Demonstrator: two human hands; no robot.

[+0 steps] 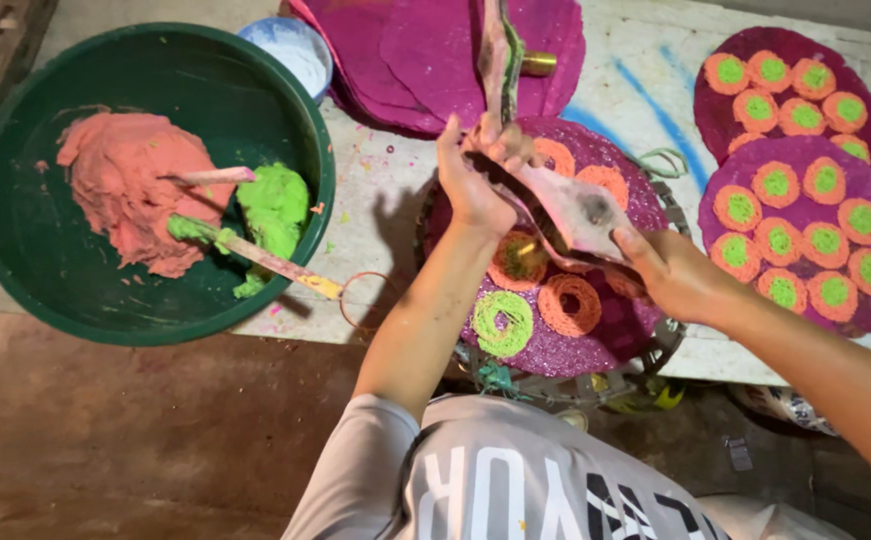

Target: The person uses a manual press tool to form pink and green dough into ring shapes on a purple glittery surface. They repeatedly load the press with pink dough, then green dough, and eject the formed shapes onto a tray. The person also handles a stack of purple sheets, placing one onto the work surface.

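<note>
LEFT HAND (475,180): fingers clenched on upper end of dough press (565,205) | RIGHT HAND (670,275): fingers grasping its lower end | PRESS: above purple round tray (565,345), centre, over orange and green coils | GREEN BASIN (15,250): far left, holding orange and green dough.

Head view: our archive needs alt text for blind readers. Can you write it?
Both hands, left hand and right hand, grip a cloth piping bag over a purple round mat bearing orange and green dough coils. A green basin of orange and green dough sits to the left.
</note>
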